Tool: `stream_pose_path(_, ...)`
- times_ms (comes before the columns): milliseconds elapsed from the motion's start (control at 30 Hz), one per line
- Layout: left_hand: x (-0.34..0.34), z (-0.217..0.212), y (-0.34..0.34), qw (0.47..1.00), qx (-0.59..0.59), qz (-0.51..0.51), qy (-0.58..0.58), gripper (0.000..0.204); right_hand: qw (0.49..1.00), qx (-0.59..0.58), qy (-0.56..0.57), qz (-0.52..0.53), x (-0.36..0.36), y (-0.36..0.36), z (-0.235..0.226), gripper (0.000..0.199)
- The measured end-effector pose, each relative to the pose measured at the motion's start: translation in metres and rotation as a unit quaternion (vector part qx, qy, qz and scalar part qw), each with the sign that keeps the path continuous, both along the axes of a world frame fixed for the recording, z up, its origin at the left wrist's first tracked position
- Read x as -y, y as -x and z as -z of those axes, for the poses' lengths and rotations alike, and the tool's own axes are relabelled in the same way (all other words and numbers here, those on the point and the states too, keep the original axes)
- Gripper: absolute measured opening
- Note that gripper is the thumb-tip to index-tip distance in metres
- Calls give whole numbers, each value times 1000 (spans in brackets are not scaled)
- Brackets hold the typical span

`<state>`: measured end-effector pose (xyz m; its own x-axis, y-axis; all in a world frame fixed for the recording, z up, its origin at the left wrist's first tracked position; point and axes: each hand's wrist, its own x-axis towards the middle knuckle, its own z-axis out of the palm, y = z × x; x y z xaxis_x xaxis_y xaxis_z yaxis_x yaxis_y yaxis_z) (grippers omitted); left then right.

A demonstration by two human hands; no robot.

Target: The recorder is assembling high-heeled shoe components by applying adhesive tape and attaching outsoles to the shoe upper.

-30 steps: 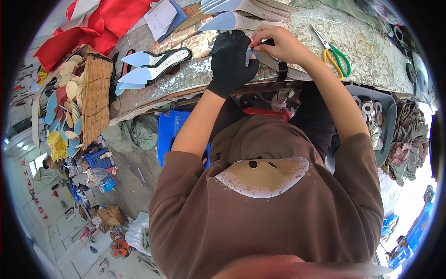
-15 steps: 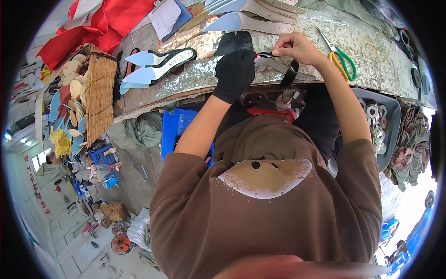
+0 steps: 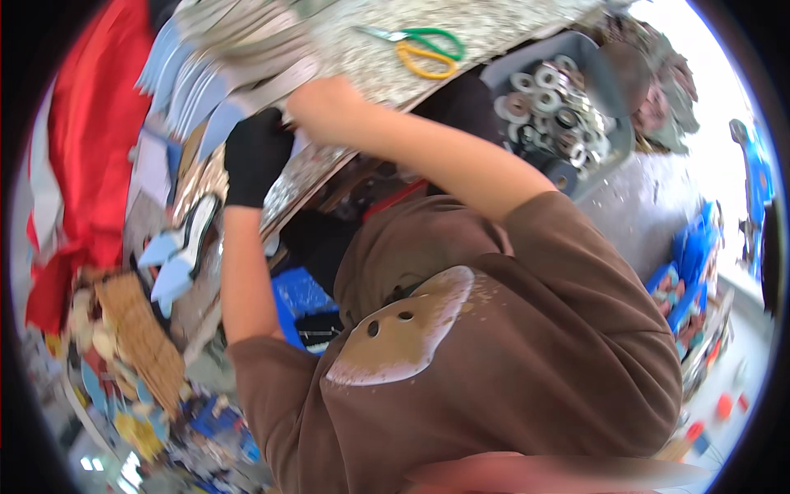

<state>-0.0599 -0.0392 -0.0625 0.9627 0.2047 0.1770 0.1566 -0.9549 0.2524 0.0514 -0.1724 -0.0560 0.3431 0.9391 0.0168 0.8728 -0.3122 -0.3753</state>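
My left hand (image 3: 259, 156), in a black glove, is closed at the front edge of the worktable (image 3: 494, 29). Close beside it is my bare right hand (image 3: 322, 109), its fingers bent inward and smeared by motion. Whatever lies between the two hands is hidden. Just beyond them, a fanned stack of beige shoe insoles (image 3: 247, 70) with light-blue ends covers the tabletop. Left of my gloved hand lie insoles with black edging (image 3: 196, 235) and pale-blue ends. Scissors (image 3: 401, 36) with one green and one yellow handle rest farther right on the table.
A grey bin (image 3: 594, 86) full of tape rolls (image 3: 547, 100) stands right of the table. Red sheet material (image 3: 95, 156) hangs at the far left. Below it is a woven basket (image 3: 140, 333) beside loose insole pieces. A blue plastic stool (image 3: 303, 295) is under the table edge.
The whole view has swung, so the table now runs diagonally. My hands have come closer together beside the insole stack. The black strip seen earlier at my right fingers is out of sight.
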Motion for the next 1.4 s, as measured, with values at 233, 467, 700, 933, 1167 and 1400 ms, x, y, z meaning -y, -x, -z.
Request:
stream_pose_path(233,-5,18,-20,979,24,99,175,20,998,65,5,0,6,2,12,13)
stream_pose_path(467,-24,5,-43,964,-125,154,177,19,998,61,15,-19,8,4,9,12)
stream_pose_path(700,-4,16,-35,979,-51,197,-28,12,987,113,-59,-93,36,-17,24,11)
stream_pose_path(933,43,6,-30,976,-104,115,-153,10,979,157,-13,-130,56,-32,12,15)
stream_pose_path(1167,39,8,-21,992,-65,99,-52,19,964,191,-75,-169,84,-54,28,11)
stream_pose_path(1400,52,2,-30,981,-100,141,-89,27,975,122,-121,-142,102,-70,40,12)
